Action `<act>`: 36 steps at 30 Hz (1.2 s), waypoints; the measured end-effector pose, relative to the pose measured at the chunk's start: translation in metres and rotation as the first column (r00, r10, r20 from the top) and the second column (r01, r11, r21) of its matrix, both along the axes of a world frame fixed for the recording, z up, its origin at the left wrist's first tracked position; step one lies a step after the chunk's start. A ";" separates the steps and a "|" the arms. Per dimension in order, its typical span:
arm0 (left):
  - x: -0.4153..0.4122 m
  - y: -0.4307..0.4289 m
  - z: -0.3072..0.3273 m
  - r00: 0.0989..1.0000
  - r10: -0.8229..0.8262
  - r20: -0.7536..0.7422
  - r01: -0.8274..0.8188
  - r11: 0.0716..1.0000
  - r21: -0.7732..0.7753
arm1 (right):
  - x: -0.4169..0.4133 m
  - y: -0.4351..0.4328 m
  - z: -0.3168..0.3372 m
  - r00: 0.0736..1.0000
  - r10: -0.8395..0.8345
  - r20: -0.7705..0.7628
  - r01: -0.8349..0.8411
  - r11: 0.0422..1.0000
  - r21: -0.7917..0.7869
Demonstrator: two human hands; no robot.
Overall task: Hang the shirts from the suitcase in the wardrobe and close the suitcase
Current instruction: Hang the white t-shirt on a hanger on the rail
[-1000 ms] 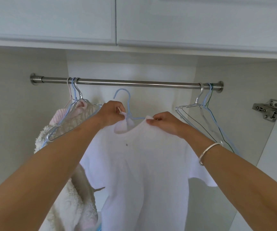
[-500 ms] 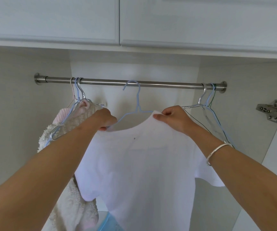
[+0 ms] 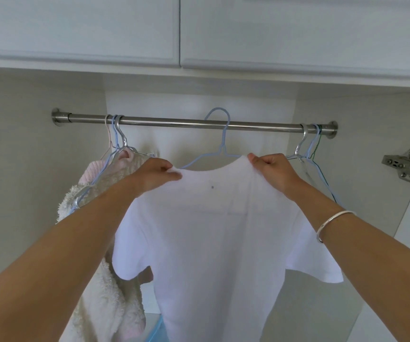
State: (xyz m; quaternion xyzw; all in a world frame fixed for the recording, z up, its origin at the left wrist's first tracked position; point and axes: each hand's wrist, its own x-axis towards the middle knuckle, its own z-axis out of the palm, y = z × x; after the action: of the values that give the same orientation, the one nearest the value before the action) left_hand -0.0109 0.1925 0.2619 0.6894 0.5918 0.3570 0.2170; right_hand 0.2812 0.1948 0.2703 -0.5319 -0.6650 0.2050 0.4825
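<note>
White cotton fills the middle of the view: a short-sleeved white shirt [image 3: 214, 230] hangs inside the open wardrobe, back facing out, its body running down to 6 o'clock and off the bottom edge. Its cloth is plain and smooth, with one small dark speck [image 3: 212, 187] just under the curved collar. A pale blue wire hanger [image 3: 220, 134] sits inside the neck, its hook rising at 12 o'clock over the steel rail [image 3: 174, 122].

The left hand [image 3: 156, 174] pinches the shoulder at 10 o'clock from the collar, fingers curled into the cloth. The right hand [image 3: 270, 169] grips the other shoulder at 2 o'clock, thumb and fingers closed on the fabric; a silver bangle [image 3: 332, 224] rings that wrist.

Whether the hook bears on the rail or only crosses it cannot be told. The hanger's arms vanish under the cloth, so I cannot say if the fingers clamp the wire too. At 8 o'clock a fluffy cream garment [image 3: 105, 292] is half hidden by the left forearm. Bare hangers [image 3: 307, 149] at 2 o'clock are partly covered by the right arm. A blue shape [image 3: 157, 329] at 7 o'clock is cut off and unclear.
</note>
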 end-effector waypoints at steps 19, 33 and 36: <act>0.017 0.010 0.023 0.985 -0.068 0.158 0.041 0.985 0.166 | 0.022 0.005 -0.015 0.985 0.110 0.130 -0.083 0.978 -0.193; 0.006 0.009 0.018 0.993 -0.043 0.110 0.022 0.983 0.181 | -0.006 0.007 0.010 0.980 0.144 0.134 -0.121 0.978 -0.170; -0.007 0.013 0.012 0.986 -0.026 0.166 -0.002 0.986 0.168 | 0.001 0.008 0.013 0.987 0.148 0.064 -0.127 0.958 -0.256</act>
State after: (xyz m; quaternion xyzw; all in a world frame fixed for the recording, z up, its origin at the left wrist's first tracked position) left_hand -0.0180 0.2052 0.2738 0.6762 0.5352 0.4609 0.2093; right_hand 0.2825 0.2027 0.2833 -0.5490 -0.6886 0.2984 0.3679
